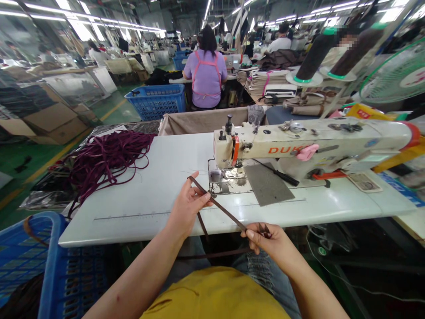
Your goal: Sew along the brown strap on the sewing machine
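Note:
A thin dark brown strap [224,210] runs taut between my two hands just in front of the white table's near edge. My left hand [186,208] pinches its upper end, folded into a loop, above the table [159,186]. My right hand [267,241] grips the lower end below the table edge, and a loose tail hangs down toward my lap. The cream sewing machine [299,144] stands beyond, its needle plate [226,179] a short way past my left fingers.
A heap of maroon cord [106,157] lies on the table's left. A grey sheet [267,184] and a dark tool [282,175] sit by the machine. Blue baskets [36,266] stand at lower left. A person in purple [206,75] sits ahead with their back turned.

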### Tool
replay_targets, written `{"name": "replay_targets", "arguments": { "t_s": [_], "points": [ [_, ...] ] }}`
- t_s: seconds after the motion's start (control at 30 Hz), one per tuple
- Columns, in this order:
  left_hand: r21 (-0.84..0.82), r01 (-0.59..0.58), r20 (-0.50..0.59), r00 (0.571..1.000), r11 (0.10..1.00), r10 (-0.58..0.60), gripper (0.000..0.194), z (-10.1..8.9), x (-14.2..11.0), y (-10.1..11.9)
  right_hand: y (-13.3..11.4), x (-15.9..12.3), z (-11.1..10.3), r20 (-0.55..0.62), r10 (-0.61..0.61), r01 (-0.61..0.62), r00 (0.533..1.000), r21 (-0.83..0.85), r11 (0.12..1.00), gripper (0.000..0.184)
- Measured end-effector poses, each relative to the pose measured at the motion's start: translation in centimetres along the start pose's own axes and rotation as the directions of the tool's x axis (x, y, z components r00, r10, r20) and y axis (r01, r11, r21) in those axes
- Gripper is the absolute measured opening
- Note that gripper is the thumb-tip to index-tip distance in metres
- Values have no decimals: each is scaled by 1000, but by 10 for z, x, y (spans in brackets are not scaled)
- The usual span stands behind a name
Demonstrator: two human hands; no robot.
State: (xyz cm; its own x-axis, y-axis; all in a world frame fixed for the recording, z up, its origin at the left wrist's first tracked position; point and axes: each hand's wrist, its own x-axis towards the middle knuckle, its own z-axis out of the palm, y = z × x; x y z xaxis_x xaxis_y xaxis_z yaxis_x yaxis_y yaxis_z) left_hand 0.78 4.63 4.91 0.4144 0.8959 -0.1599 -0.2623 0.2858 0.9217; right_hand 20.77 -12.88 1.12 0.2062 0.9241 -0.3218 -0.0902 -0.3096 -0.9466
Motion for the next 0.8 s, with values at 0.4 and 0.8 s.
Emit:
{"name": "replay_targets", "arguments": {
  "t_s": [0.4, 0.8],
  "points": [
    [59, -74, 62, 996, 996, 70, 93, 4, -4, -5, -7, 0, -1, -22, -11, 12, 1000, 72, 997, 55],
    [69, 9, 114, 993, 998, -17, 99, 19, -8, -6, -7, 12, 6, 124, -131, 107, 984, 185, 977, 58]
  ]
}}
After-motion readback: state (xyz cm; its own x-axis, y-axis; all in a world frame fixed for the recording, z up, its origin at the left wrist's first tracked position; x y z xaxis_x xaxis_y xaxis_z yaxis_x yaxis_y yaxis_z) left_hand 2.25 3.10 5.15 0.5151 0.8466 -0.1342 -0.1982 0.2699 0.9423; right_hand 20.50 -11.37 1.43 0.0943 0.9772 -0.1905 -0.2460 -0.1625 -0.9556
